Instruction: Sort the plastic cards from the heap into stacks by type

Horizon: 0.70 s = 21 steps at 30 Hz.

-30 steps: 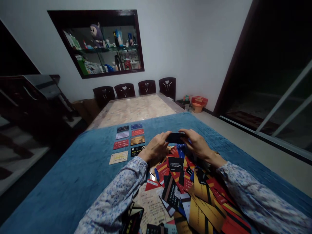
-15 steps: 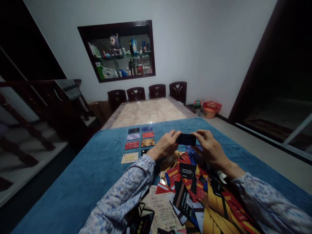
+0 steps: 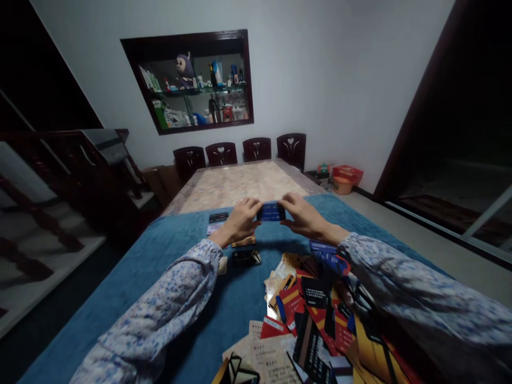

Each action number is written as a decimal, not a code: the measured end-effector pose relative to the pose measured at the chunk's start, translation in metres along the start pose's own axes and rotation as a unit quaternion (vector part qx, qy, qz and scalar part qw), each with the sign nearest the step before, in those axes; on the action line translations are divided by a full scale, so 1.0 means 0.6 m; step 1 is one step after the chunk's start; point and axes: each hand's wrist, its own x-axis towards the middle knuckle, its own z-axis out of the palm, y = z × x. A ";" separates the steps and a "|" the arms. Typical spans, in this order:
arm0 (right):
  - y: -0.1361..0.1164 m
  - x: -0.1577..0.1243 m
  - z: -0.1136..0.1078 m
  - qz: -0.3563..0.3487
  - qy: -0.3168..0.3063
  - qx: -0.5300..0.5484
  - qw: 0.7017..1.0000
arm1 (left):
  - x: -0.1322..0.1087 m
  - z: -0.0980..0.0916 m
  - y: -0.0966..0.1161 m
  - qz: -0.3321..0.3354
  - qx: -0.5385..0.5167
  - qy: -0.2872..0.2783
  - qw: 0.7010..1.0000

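Note:
Both my hands hold one small blue card [image 3: 271, 212] by its ends, out over the far part of the blue cloth [image 3: 160, 277]. My left hand [image 3: 241, 220] pinches its left end and my right hand [image 3: 301, 214] pinches its right end. Under and beside my left hand lie laid-out cards: a dark card [image 3: 218, 217] at the far end, a black card [image 3: 246, 257] nearer me, others hidden by my wrist. A loose heap of red, black and yellow cards [image 3: 320, 314] lies below my right forearm.
Beyond the cloth the table's marble top [image 3: 240, 184] is bare, with several dark chairs [image 3: 240, 150] behind it. A wall niche with shelves [image 3: 192, 80] holds bottles and a plush toy. A red basin [image 3: 347, 176] sits on the floor at right. Stairs are at left.
Both hands have carried the card forward and left, from above the heap to above the far end of the laid-out rows. The card now shows a blue face.

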 end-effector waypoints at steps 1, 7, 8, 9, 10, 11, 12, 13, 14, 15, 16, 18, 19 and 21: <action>0.001 0.016 0.010 0.001 -0.003 0.008 1.000 | -0.002 -0.001 -0.013 -0.008 0.000 -0.004 1.000; 0.014 0.094 0.071 -0.003 -0.041 0.037 0.999 | -0.016 0.009 -0.091 -0.059 -0.005 -0.019 0.998; 0.017 0.104 0.082 -0.002 -0.044 0.045 0.998 | -0.017 0.013 -0.103 -0.069 -0.004 -0.022 0.997; 0.022 0.114 0.094 -0.001 -0.049 0.055 0.997 | -0.019 0.018 -0.115 -0.079 -0.003 -0.025 0.997; 0.026 0.122 0.106 0.000 -0.055 0.065 0.996 | -0.020 0.024 -0.126 -0.089 -0.004 -0.030 0.996; 0.029 0.131 0.118 0.005 -0.063 0.074 0.995 | -0.021 0.029 -0.137 -0.100 -0.006 -0.039 0.994; 0.033 0.139 0.131 0.012 -0.075 0.079 0.994 | -0.021 0.035 -0.147 -0.112 -0.007 -0.049 0.992; 0.037 0.146 0.143 0.020 -0.089 0.082 0.992 | -0.021 0.042 -0.156 -0.125 -0.008 -0.060 0.990; 0.040 0.153 0.155 0.029 -0.103 0.083 0.991 | -0.021 0.048 -0.165 -0.136 -0.007 -0.071 0.988; 0.044 0.159 0.166 0.036 -0.115 0.084 0.989 | -0.020 0.055 -0.174 -0.146 -0.007 -0.080 0.986; 0.047 0.165 0.177 0.042 -0.125 0.085 0.988 | -0.019 0.061 -0.181 -0.153 -0.007 -0.088 0.984; 0.054 0.174 0.198 0.047 -0.138 0.086 0.986 | -0.017 0.075 -0.195 -0.165 -0.007 -0.100 0.981; 0.057 0.177 0.207 0.051 -0.144 0.086 0.984 | -0.017 0.082 -0.201 -0.171 -0.007 -0.106 0.980; 0.063 0.183 0.225 0.059 -0.155 0.086 0.982 | -0.017 0.094 -0.210 -0.184 -0.008 -0.116 0.976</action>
